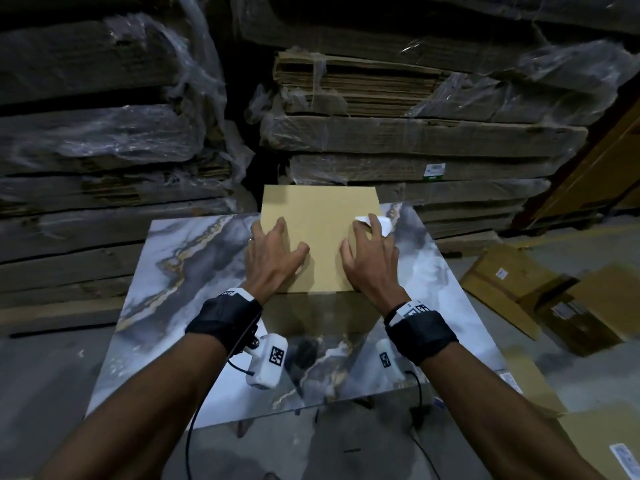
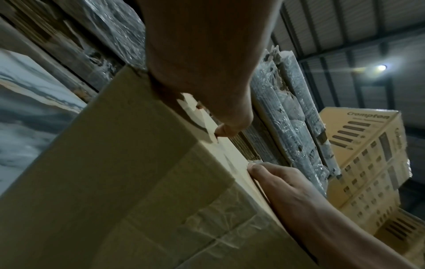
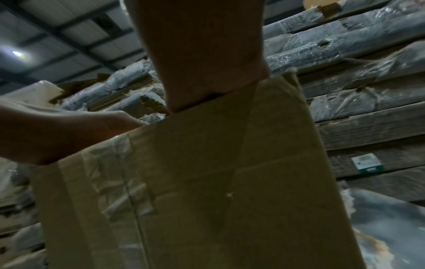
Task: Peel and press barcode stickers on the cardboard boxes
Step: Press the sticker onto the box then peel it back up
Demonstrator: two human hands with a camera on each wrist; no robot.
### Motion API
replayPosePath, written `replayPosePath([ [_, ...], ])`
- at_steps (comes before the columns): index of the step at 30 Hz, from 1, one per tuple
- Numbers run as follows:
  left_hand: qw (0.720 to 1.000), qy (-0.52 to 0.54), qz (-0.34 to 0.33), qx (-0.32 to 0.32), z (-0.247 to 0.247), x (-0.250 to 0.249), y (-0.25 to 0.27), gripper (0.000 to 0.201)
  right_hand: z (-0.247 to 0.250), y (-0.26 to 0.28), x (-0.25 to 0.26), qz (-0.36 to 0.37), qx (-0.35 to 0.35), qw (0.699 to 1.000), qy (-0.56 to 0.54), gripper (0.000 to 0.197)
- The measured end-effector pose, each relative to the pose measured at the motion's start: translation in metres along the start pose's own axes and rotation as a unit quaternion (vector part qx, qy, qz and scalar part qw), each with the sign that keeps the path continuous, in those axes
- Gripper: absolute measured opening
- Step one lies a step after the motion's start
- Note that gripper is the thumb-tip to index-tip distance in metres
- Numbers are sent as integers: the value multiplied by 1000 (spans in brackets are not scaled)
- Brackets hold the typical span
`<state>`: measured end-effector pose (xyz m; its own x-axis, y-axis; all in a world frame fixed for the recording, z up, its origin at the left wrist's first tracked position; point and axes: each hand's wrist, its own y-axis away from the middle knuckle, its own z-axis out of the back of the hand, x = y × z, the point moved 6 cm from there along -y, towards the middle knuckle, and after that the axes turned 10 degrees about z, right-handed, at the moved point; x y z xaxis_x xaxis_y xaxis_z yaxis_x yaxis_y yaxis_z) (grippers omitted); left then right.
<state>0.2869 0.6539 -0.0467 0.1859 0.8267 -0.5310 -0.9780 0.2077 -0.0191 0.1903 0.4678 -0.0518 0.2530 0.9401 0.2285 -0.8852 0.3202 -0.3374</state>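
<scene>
Resting both palms on the plain tan cardboard box, which stands on the grey marble-patterned tabletop, I keep my left hand spread flat, fingers splayed and holding nothing. My right hand lies flat too, its fingertips pressing a white barcode sticker at the box's far right edge. Only the wrist views show the clear tape on the box's near side.

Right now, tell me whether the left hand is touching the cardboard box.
Touching. The head view shows the left hand spread flat on the top of the cardboard box, fingertips and thumb lying on the surface with no gap.
</scene>
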Motion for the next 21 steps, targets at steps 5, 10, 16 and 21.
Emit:
replayPosePath([
  [5,996,9,43,-82,38,23,23,60,2,-3,34,60,-26,997,-33,51],
  [10,986,-3,103,-129,73,53,57,61,7,5,77,110,-28,991,-70,48],
  [16,965,27,183,-185,113,107,107,65,7,22,146,201,-19,975,-90,46],
  [21,942,37,239,-233,141,155,149,66,-1,41,207,263,1,959,-107,46],
])
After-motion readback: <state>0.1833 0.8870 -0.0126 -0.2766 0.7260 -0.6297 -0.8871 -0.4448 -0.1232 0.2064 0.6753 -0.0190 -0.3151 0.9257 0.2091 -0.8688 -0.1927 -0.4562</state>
